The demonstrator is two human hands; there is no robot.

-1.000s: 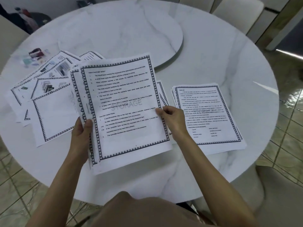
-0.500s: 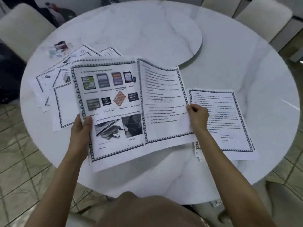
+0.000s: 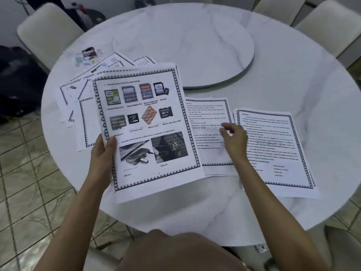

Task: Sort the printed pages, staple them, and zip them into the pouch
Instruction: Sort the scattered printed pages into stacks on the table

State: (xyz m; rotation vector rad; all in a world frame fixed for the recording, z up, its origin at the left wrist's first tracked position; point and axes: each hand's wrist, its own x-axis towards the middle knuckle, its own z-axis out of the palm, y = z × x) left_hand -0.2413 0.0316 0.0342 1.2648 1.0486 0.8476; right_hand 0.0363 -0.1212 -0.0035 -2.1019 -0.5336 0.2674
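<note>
My left hand grips the left edge of a stack of bordered pages; its top sheet, the memory-card picture page, is tilted above the table. A text page with a faint STORAGE watermark lies flat on the table just right of the stack. My right hand hovers over that page's right edge with fingers loosely curled, holding nothing. Further right lies a neat pile of text pages. More printed pages are fanned out behind the held stack.
A clear pouch with small coloured items lies at the far left of the round marble table. A raised turntable fills the table's middle. White chairs stand around it, and a dark bag is on the floor at left.
My right hand pulled the STORAGE text page off the held stack, carried it right, laid it on the table and let go. The picture page is now the stack's top sheet.
</note>
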